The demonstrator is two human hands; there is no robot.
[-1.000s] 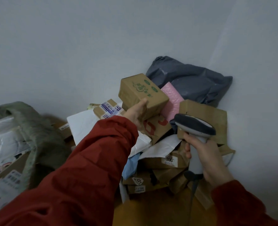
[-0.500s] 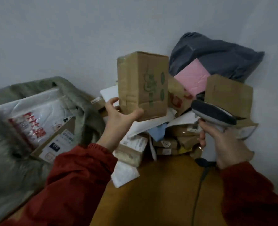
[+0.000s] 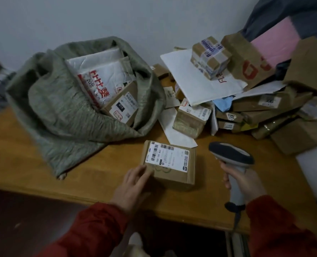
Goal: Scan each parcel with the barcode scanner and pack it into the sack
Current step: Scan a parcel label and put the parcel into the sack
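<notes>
The left hand [image 3: 135, 184] rests loosely extended fingers [image 3: 144, 172], held close together, on the near left corner of the brown cardboard parcel box [image 3: 172, 175]. The box lies flat, label up, on the wooden table [image 3: 14, 164]. The right hand [image 3: 246, 182] is clamped around the handle of the grey pistol-grip barcode scanner [image 3: 230, 153], just right of the box. The open grey-green woven sack [image 3: 57, 112] lies behind on the left, and the heap of parcels [image 3: 265, 112] behind on the right.

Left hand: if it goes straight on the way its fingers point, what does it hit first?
The labelled parcel: the left hand has its fingertips at the parcel's near left corner, though actual contact is hard to tell.
</notes>
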